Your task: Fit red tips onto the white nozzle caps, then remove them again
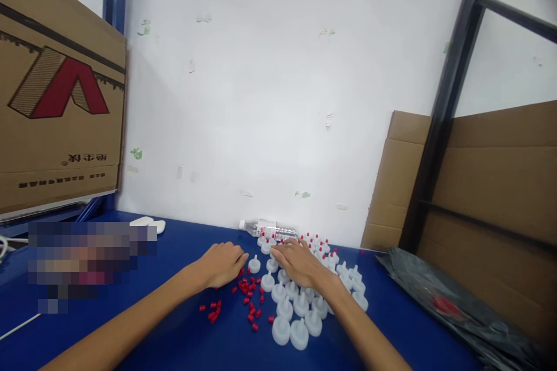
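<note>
My left hand [224, 264] rests on the blue table [174, 336], fingers curled inward, just left of a white plastic cap [254, 265] and above a scatter of several small red plugs [250, 298]. What its fingers hold is hidden. My right hand [300, 264] lies palm down with fingers pressed together on a cluster of several white caps [296, 316], fingertips at one cap near the cluster's far left. Some caps at the back [319, 246] carry red plugs.
A clear water bottle [270, 228] lies on its side by the white wall. A cardboard box [56, 98] stands at left, cardboard sheets [500, 185] and a black frame at right, dark plastic bags [456, 307] at the table's right. White objects [150, 223] lie at back left.
</note>
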